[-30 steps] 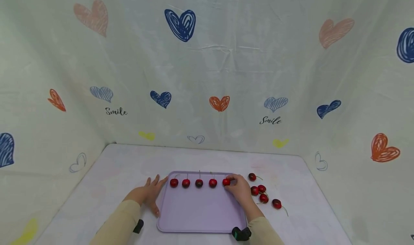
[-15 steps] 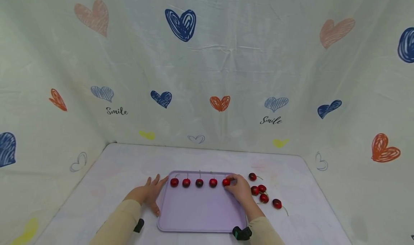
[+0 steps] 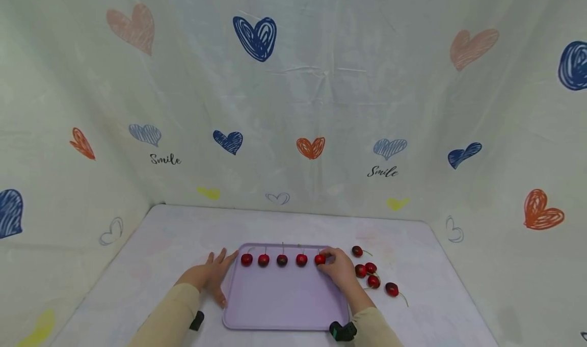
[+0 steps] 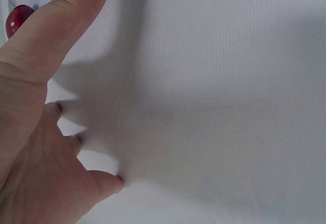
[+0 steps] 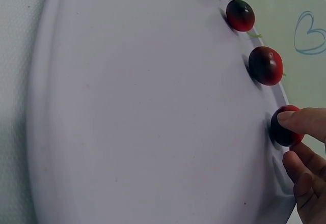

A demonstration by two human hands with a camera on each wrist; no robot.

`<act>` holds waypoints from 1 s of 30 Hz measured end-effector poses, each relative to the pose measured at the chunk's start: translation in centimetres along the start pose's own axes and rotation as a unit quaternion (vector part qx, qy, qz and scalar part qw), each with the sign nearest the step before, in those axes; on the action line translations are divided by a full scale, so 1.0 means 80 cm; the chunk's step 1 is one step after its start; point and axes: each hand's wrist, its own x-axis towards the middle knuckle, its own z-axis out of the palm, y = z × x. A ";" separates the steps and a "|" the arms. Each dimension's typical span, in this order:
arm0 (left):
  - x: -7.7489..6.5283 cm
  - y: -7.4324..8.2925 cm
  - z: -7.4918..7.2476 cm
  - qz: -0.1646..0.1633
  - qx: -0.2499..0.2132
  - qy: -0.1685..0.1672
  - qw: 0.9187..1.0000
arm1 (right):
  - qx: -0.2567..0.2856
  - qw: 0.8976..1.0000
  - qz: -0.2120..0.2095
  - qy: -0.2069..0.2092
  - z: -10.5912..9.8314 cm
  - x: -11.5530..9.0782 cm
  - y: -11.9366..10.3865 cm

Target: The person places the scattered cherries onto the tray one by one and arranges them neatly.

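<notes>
A lilac tray (image 3: 285,302) lies on the table, with a row of red cherries along its far edge. At the row's right end my right hand (image 3: 342,271) pinches a cherry (image 3: 319,259) between thumb and fingers. The right wrist view shows the thumb on the dark side of this cherry (image 5: 278,131), close to the tray's rim. My left hand (image 3: 213,276) rests at the tray's left edge, fingers spread and thumb reaching toward the near left corner. Other cherries in the row, such as a dark one (image 3: 282,260), stand with stems pointing away.
Several loose cherries (image 3: 373,281) lie on the white table (image 3: 412,255) right of the tray, one (image 3: 357,251) farther back and one (image 3: 392,289) nearer with its stem trailing. A pale curtain (image 3: 293,92) printed with hearts rises behind the table.
Both hands keep their places, and the right hand still holds the same cherry at the row's end. The head view has shifted only slightly.
</notes>
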 end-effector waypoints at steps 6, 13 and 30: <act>-0.005 -0.003 0.004 -0.006 -0.002 -0.004 1.000 | 0.006 1.000 0.003 -0.007 0.005 -0.003 0.000; -0.007 0.000 -0.002 0.002 -0.009 0.001 1.000 | -0.003 1.000 0.005 -0.002 0.001 -0.002 -0.002; -0.007 0.002 -0.004 0.017 -0.027 0.005 0.999 | 0.063 0.998 0.003 -0.002 -0.020 -0.005 -0.009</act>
